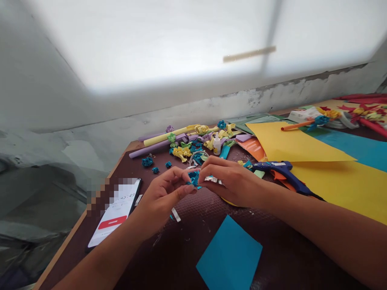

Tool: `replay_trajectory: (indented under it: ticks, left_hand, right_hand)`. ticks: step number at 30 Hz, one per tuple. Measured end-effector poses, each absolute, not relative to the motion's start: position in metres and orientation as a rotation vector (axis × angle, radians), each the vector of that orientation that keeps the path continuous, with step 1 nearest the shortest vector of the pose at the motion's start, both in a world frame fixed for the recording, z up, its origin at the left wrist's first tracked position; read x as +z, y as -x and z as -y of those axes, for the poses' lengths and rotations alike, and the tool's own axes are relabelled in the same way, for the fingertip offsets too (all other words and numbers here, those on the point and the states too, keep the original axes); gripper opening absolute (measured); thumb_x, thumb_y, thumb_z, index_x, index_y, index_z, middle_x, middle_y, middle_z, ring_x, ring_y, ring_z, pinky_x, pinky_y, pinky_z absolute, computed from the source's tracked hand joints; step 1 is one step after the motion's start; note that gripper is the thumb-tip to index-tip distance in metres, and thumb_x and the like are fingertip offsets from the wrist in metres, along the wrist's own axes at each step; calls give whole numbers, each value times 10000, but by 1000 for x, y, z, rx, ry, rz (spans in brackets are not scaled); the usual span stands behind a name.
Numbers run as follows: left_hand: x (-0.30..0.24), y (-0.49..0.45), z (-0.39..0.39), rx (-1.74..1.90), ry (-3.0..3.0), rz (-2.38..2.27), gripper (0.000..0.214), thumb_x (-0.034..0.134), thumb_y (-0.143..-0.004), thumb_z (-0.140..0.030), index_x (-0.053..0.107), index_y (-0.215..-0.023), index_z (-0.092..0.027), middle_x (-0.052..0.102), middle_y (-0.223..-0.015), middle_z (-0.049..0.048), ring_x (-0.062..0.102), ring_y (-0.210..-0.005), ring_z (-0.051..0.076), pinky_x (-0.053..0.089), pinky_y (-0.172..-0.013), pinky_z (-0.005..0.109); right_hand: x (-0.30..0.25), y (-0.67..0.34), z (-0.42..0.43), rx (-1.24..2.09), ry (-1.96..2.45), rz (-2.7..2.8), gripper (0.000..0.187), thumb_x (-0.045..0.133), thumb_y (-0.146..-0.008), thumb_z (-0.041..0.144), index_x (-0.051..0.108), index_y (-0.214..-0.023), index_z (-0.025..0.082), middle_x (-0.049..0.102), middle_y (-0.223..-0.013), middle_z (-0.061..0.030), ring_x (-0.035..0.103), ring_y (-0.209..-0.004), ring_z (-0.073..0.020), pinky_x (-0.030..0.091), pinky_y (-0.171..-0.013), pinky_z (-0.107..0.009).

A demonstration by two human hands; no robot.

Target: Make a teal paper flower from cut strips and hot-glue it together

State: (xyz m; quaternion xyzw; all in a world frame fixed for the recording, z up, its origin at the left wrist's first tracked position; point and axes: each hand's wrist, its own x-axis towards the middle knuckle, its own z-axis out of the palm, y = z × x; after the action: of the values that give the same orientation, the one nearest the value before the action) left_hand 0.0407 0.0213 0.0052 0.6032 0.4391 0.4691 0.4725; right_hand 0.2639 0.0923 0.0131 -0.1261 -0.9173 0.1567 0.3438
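A: Head view: what is held, and where?

B: A crumpled blue paper (194, 177) is pinched at the fingertips of the left hand (165, 192) and right hand (234, 180), just below frame centre, over the worktop (169, 262). Whether the silvery strip (211, 179) by the right hand is also gripped cannot be told.

A: Risks?

B: Torn or flattened folds, it is judged, if the paper is tugged or squeezed too hard. The blue sheet (229, 255), lower centre, could be creased by a lowered forearm.

A: Containers?

B: A small white bottle (217, 145) is seen upright, right of centre; its contents cannot be made out.
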Motion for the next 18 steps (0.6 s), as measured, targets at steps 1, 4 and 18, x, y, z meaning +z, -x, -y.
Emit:
replay_trajectory:
  ticks: [1,4,18]
  left_hand:
    - [5,-40,-22,1145,-1489,-1078,164,729,-922,-351,626,-930,-223,669,-1026,43,626,-1028,225,511,-957,386]
    - [7,-38,-22,1117,-1545,-1092,165,723,-924,-357,636,-929,-217,676,-1054,58,626,-1052,240,502,-977,403]
    - [11,-45,-15,1208,-1466,-1035,219,678,-969,-333,526,-1120,-287,740,-1030,5,688,-926,178,506,-881,317]
  right_hand:
    - [13,-264,-92,424,333,2379,81,559,-1035,233,632,-1038,198,608,-1070,-72,620,-948,-179,506,-838,-316]
    - [12,-264,-93,474,357,2368,71,572,-1031,246,623,-1034,197,596,-1074,-64,603,-930,-171,497,-838,-316]
    - [12,-258,-85,772,447,2186,255,644,-995,303,618,-1235,223,695,-1014,-38,639,-884,-149,510,-791,-282]
